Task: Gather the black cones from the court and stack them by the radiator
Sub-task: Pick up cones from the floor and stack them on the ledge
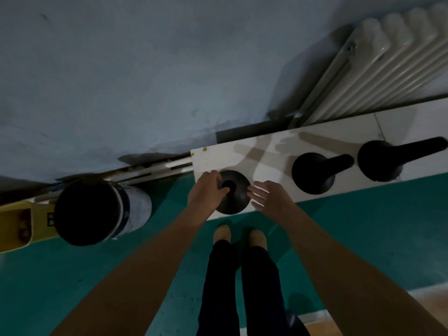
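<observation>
- Hands first, as my remote feed from the head camera shows them: the left hand (206,190) is curled round the narrow top of the nearest cone (236,202), thumb and fingers wrapped on its neck.
- The right hand (265,196) lies open, fingers straight and spread. Its tips touch the right flank of the same cone's flared base, and it holds nothing.
- I see the nearest cone, black, almost from straight above. It stands upright at the left end of a pale ledge (266,151).
- A second cone (312,174) and a third cone (380,160) stand further right along the ledge. They are apart from each other and from the first, each on its own.
- A white ribbed radiator (388,61) hangs on the grey-blue wall (121,69) behind the right part of the ledge, nearest the second and third cones.
- Left of the ledge, a white bin (97,212) with a blue band and a dark mouth sits on the green floor (363,226).
- A yellow object (21,226) lies just beside the bin, cut off by the frame edge. I cannot tell what it is.
- The person's tan shoes (221,232) and dark trousers show on the floor just in front of the ledge, below the nearest cone.
</observation>
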The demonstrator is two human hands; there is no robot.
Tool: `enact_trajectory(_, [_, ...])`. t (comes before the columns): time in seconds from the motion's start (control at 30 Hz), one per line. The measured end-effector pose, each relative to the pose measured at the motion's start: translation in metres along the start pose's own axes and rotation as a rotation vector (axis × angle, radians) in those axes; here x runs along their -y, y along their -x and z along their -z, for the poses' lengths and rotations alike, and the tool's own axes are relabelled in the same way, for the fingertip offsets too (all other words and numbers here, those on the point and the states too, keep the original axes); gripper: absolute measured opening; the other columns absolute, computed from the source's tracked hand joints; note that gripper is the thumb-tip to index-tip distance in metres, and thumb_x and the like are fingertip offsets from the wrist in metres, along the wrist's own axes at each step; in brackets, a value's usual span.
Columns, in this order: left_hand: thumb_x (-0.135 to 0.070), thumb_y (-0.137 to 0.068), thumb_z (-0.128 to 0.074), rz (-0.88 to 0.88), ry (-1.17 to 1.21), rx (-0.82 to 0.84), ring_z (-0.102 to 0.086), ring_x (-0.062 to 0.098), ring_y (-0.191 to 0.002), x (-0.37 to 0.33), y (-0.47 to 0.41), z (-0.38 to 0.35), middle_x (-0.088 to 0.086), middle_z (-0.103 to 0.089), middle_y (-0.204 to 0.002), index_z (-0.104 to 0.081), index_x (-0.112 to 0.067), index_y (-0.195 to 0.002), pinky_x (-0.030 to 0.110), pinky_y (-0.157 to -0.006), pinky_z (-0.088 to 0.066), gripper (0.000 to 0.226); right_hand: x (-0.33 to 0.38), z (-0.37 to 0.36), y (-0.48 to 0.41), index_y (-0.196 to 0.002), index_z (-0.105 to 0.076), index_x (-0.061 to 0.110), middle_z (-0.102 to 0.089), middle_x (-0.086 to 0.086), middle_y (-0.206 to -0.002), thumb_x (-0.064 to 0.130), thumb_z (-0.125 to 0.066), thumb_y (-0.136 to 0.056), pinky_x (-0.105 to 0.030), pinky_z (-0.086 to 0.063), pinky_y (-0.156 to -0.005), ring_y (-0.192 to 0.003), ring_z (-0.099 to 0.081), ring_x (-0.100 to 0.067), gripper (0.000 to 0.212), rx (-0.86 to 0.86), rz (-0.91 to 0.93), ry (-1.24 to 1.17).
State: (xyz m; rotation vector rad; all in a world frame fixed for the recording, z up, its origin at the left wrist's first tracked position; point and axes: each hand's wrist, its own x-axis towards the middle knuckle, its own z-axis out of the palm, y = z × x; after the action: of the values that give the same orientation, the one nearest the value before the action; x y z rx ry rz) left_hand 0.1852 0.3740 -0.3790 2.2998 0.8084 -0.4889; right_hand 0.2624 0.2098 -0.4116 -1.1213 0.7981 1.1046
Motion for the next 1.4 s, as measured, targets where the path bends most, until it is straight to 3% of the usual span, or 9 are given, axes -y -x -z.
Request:
enact_trajectory(0.2, [-0.031, -0.088, -0.061, 0.108, 0.128, 0.004, -0.06, 0.017, -0.092, -0.001, 0.022, 0.067, 0.0, -0.064, -0.098, -0.062, -0.016, -0.099, 0.027, -0.081, -0.045, 0.019, 0.035, -0.054, 0.064, -0.118, -0.055, 0.006, -0.065, -0.018, -0.117, 0.011, -0.044, -0.096, -0.039, -0.051, -0.087, -0.105, -0.063, -0.032, 0.025, 0.136, 0.104, 0.183])
enact_trajectory(0.33, [-0.006, -0.09, -0.056, 0.247, 0.611, -0.058, -0.064, 0.026, -0.08, -0.002, 0.048, 0.125, 0.017, -0.067, -0.092, -0.061, -0.006, -0.084, 0.035, -0.077, -0.058, 0.008, 0.056, -0.107, 0.114, -0.117, -0.055, 0.001, -0.066, -0.019, -0.105, 0.009, -0.05, -0.092, -0.041, -0.05, -0.092, -0.091, -0.068, -0.03, 0.026, 0.366, 0.242, 0.326])
enact_trajectory(0.4, [-0.001, -0.092, -0.053, 0.271, 0.824, -0.137, -0.063, 0.022, -0.068, -0.002, 0.066, 0.158, 0.016, -0.063, -0.08, -0.059, -0.002, -0.079, 0.023, -0.057, -0.057, 0.014, 0.064, -0.137, 0.137, -0.117, -0.054, 0.001, -0.067, -0.017, -0.105, 0.01, -0.048, -0.094, -0.039, -0.054, -0.086, -0.086, -0.071, -0.028, 0.026, 0.454, 0.299, 0.406])
enact_trajectory(0.5, [-0.007, -0.094, -0.053, 0.267, 0.852, -0.187, -0.06, 0.014, -0.061, 0.006, 0.094, 0.197, 0.007, -0.063, -0.074, -0.06, -0.003, -0.089, 0.01, -0.04, -0.044, 0.01, 0.07, -0.181, 0.164, -0.113, -0.061, 0.006, -0.069, -0.017, -0.108, 0.016, -0.048, -0.096, -0.037, -0.053, -0.085, -0.092, -0.07, -0.031, 0.023, 0.494, 0.33, 0.529])
enact_trajectory(0.7, [-0.006, -0.095, -0.051, 0.318, 0.868, -0.337, -0.058, 0.02, -0.063, 0.045, 0.145, 0.238, 0.009, -0.061, -0.074, -0.059, -0.003, -0.083, 0.013, -0.041, -0.045, 0.015, 0.055, -0.254, 0.206, -0.109, -0.065, 0.007, -0.072, -0.015, -0.104, 0.017, -0.052, -0.094, -0.037, -0.052, -0.087, -0.092, -0.07, -0.029, 0.023, 0.559, 0.36, 0.897])
enact_trajectory(0.83, [-0.007, -0.092, -0.054, 0.386, 0.868, -0.472, -0.063, 0.027, -0.074, 0.069, 0.189, 0.234, 0.009, -0.065, -0.076, -0.064, -0.005, -0.08, 0.029, -0.072, -0.055, 0.016, 0.026, -0.285, 0.226, -0.106, -0.065, 0.007, -0.073, -0.014, -0.1, 0.01, -0.049, -0.093, -0.036, -0.053, -0.087, -0.091, -0.07, -0.028, 0.021, 0.706, 0.385, 1.047])
enact_trajectory(1.1, [-0.016, -0.094, -0.053, 0.606, 1.332, -0.665, -0.064, 0.024, -0.077, 0.079, 0.311, 0.168, 0.014, -0.068, -0.093, -0.065, -0.011, -0.083, 0.02, -0.054, -0.051, 0.017, -0.083, -0.289, 0.26, -0.107, -0.06, 0.001, -0.069, -0.018, -0.092, 0.005, -0.045, -0.093, -0.034, -0.052, -0.071, -0.077, -0.067, -0.029, 0.021, 0.878, 0.227, 1.284])
enact_trajectory(1.3, [-0.023, -0.096, -0.044, 0.666, 1.546, -0.927, -0.067, 0.017, -0.088, 0.115, 0.417, 0.103, 0.001, -0.07, -0.095, -0.063, -0.019, -0.098, 0.026, -0.072, -0.044, 0.019, -0.203, -0.284, 0.294, -0.113, -0.058, 0.003, -0.069, -0.017, -0.101, 0.009, -0.042, -0.097, -0.041, -0.052, -0.087, -0.089, -0.067, -0.03, 0.024, 1.052, 0.124, 1.557])
enact_trajectory(1.4, [-0.024, -0.095, -0.045, 0.737, 1.581, -1.039, -0.067, 0.014, -0.084, 0.136, 0.473, 0.073, 0.0, -0.071, -0.096, -0.062, -0.019, -0.101, 0.027, -0.072, -0.044, 0.018, -0.266, -0.277, 0.313, -0.109, -0.059, 0.006, -0.069, -0.016, -0.101, 0.008, -0.042, -0.097, -0.038, -0.053, -0.083, -0.086, -0.068, -0.028, 0.021, 1.139, 0.081, 1.675])
